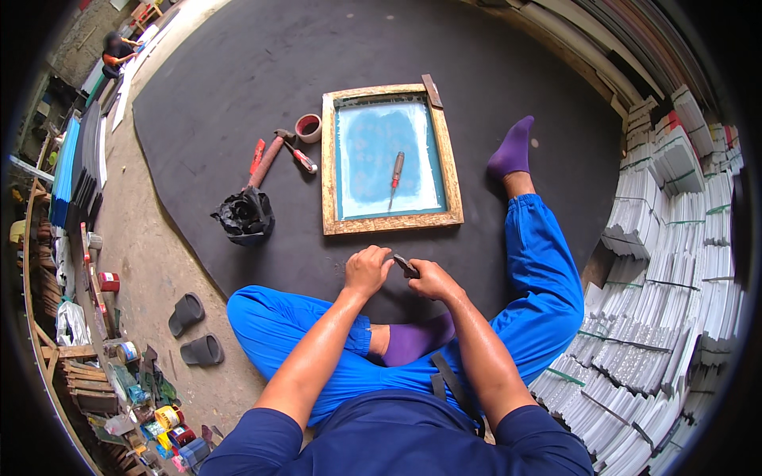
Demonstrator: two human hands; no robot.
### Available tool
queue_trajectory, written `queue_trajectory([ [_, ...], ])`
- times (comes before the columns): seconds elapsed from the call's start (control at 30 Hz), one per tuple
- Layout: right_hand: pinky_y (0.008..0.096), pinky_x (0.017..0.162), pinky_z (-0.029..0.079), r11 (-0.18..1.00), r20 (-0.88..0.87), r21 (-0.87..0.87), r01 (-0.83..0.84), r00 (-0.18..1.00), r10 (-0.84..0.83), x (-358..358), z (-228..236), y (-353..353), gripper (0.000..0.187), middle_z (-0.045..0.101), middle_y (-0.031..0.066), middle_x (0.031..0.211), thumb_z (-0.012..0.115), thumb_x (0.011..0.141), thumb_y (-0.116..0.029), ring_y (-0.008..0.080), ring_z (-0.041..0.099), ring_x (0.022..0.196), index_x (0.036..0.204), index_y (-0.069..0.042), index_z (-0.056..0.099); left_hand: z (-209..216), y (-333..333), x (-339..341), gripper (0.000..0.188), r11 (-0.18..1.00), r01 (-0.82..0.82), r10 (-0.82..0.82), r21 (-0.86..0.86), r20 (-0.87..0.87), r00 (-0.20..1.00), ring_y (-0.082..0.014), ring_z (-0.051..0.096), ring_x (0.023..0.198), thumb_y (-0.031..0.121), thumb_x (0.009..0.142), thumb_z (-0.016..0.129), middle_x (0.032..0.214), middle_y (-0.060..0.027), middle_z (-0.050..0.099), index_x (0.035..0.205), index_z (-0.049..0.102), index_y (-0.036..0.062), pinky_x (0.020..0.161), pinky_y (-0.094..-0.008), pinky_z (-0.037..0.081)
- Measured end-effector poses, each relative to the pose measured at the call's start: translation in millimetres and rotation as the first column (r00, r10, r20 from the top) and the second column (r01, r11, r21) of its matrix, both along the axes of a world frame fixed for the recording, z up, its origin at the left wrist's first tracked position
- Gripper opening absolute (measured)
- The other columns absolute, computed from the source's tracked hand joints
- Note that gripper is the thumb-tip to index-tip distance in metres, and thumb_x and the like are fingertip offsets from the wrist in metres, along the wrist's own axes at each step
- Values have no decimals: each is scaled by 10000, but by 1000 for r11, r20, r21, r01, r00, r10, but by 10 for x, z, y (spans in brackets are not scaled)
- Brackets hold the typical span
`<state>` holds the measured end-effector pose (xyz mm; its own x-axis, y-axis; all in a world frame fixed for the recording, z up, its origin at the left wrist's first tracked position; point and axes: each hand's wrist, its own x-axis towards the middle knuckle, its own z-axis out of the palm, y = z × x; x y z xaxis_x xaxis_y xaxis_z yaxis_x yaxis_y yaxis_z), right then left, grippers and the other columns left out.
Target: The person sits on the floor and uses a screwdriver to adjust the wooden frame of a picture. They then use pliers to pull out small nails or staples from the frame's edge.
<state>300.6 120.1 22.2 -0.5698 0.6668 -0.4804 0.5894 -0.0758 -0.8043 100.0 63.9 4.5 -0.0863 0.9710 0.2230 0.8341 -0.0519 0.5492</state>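
My right hand point(435, 281) is closed round a pair of pliers point(406, 267), whose dark jaws point left toward my other hand. Thumb and fingers of my left hand point(367, 270) are pinched together near the jaws; anything between them is too small to make out. Just beyond both hands lies a wooden frame point(393, 224) with a blue and white screen stretched in it. A screwdriver point(397, 178) with a red and grey handle rests on that screen. At the frame's top right corner sits a short dark wood strip point(432, 91).
Left of the frame are a hammer point(268, 159), a red-handled tool point(302, 159), a tape roll point(308, 128) and a crumpled black bag point(246, 218), on a black mat point(238, 79). Sandals point(186, 314) lie further left. Bundled white stacks point(635, 333) line the right. A person point(117, 54) works far left.
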Motion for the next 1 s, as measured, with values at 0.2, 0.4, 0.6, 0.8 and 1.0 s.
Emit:
queue_trajectory([
  [0.2,342,477,480,993,21,-102,-51,998,54,3,48,29,216,660,82,721,644,903,-114,162,620,557,1101,-30,630,-73,5,-50,77,998,61,-60,20,-13,998,-287,708,789,186,842,784,828,-40,702,815,750,123,705,-420,559],
  [0.4,335,511,509,968,69,-247,41,997,-25,60,62,83,241,659,83,782,666,989,-194,166,657,628,1139,-25,581,-45,-33,-32,101,991,-71,81,-116,84,993,-299,708,816,213,846,773,840,-55,693,796,740,131,706,-433,560],
  [0.6,421,595,546,937,117,-46,346,933,-339,358,-312,345,349,686,169,840,645,990,-244,247,696,665,1211,18,579,-33,-153,-265,179,913,-177,152,-368,-97,984,-317,727,841,295,885,750,897,-78,741,835,773,125,763,-468,579],
  [0.8,509,927,530,891,317,203,405,834,-451,401,-159,514,373,702,308,1116,640,982,-269,458,682,1088,1194,36,609,-38,-353,-533,287,735,-288,168,-614,-247,954,-354,757,864,405,890,760,897,-140,775,884,810,122,764,-477,596],
  [1.0,535,1033,493,909,431,202,364,800,-416,341,22,566,414,671,328,1227,623,989,-278,490,622,1207,1242,48,595,-5,-339,-537,378,742,-296,177,-601,-251,952,-359,758,854,497,874,756,869,-156,772,879,816,124,744,-476,595],
])
